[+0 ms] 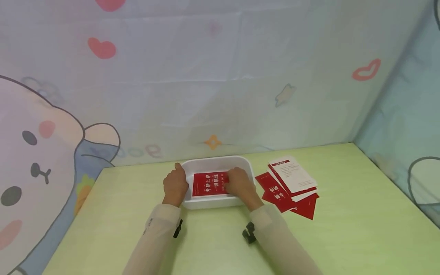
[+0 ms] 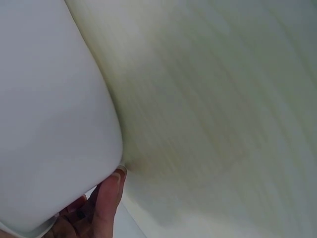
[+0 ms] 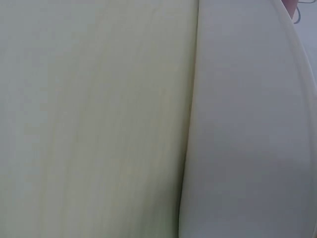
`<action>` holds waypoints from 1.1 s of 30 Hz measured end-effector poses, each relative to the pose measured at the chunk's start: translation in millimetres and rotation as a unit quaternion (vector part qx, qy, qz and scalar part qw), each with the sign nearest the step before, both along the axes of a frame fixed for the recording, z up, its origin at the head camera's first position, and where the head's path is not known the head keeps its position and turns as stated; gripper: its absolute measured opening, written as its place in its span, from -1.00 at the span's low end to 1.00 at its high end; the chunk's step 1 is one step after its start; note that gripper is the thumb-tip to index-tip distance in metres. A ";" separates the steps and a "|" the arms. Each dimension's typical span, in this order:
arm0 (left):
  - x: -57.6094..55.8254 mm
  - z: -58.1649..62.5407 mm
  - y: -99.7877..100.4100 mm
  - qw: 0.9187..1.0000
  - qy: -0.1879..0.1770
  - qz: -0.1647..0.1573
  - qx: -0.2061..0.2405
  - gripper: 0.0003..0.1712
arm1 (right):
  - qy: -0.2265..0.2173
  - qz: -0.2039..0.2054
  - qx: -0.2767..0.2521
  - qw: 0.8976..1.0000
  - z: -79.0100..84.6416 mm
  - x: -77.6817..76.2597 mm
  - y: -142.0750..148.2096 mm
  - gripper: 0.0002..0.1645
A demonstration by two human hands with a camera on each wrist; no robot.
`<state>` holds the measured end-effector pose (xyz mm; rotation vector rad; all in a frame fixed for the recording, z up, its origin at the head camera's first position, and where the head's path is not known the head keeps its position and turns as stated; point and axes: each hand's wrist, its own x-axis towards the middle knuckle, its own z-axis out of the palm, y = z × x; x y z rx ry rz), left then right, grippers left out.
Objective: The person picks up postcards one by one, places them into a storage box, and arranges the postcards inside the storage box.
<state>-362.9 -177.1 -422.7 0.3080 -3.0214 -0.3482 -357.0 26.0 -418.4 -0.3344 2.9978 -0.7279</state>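
Observation:
A white rectangular tray [image 1: 216,203] with rounded corners stands on the table in the head view. My left hand [image 1: 176,185] grips its left end; in the left wrist view the thumb [image 2: 106,201] lies against the tray's corner, fingers partly hidden behind the rim. Inside the tray lies a red card [image 1: 206,183] with white lettering, possibly on top of others. My right hand [image 1: 241,185] reaches over the tray's near right side and holds the card's right end, the thumb on its face. The right fingertips are hidden. The right wrist view shows just the tray's outer wall [image 3: 247,124] and the table.
To the right of the tray, an overlapping spread of red cards [image 1: 304,208] and white printed cards [image 1: 293,176] lies on the light green table [image 1: 343,236]. A cloth backdrop [image 1: 192,95] with cartoon prints rises behind the table's far edge.

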 end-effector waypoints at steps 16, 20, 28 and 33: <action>-3.6 -0.3 0.4 1.000 -0.015 0.003 -0.005 -0.56 | 0.066 -0.025 -0.066 0.995 3.6 0.0 2.4 -0.70; -4.5 -2.7 -0.7 1.000 -0.014 0.006 -0.005 -0.57 | 0.101 -0.020 -0.085 0.991 3.1 1.7 2.9 -0.71; -1.5 -2.9 0.8 1.000 -0.011 0.000 -0.008 -0.57 | 0.119 -0.044 -0.111 0.986 7.0 5.9 6.8 -0.75; -2.7 1.0 -1.5 1.000 -0.005 -0.004 -0.012 -0.57 | 0.121 -0.047 -0.110 0.985 13.1 4.8 10.7 -0.72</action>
